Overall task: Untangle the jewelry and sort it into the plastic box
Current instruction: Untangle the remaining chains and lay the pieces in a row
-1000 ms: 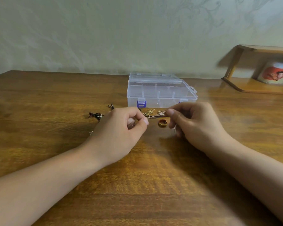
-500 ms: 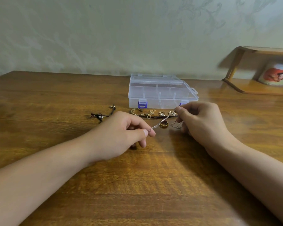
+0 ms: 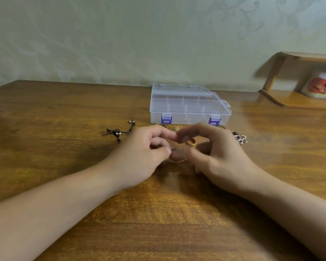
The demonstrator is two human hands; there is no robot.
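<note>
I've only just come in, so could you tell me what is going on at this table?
A person is untangling jewelry on a wooden table. The left hand pinches a thin chain, and the right hand works at it with curled fingers close by. A gold ring lies between the hands, a dark beaded cord to the left, a pendant to the right. The plastic box behind them is shut, both purple latches down; nothing sorted yet.

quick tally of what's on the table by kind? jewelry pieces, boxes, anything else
Jewelry pieces told apart: 4 (thin chain pinched by left hand and right hand, gold ring, dark cord piece, silver pendant); more lies hidden behind the hands
Plastic box, lid shut: 1
Wooden shelf: 1
Mug: 1
Total: 7
</note>
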